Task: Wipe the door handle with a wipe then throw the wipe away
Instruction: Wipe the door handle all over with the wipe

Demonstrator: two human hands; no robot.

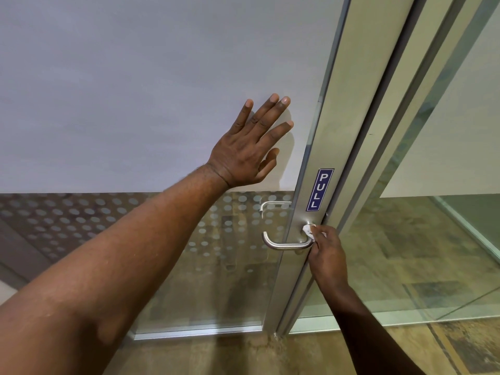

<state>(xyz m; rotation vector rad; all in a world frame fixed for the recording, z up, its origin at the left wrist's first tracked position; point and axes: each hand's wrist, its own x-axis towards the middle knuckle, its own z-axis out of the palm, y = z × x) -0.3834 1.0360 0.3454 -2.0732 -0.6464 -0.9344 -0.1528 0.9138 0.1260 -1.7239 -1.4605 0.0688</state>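
Note:
A brushed metal lever door handle (284, 244) juts left from the aluminium stile of a glass door. My right hand (328, 255) grips a small crumpled white wipe (309, 230) and presses it against the handle's right end, where it meets the stile. My left hand (249, 150) lies flat with fingers spread on the frosted upper part of the glass door (135, 104), above and left of the handle.
A blue PULL sticker (320, 189) sits on the stile (332, 131) just above the handle. A second handle (273, 204) shows through the glass on the far side. To the right stands a fixed glass panel (433, 239). Patterned carpet (270, 355) lies below.

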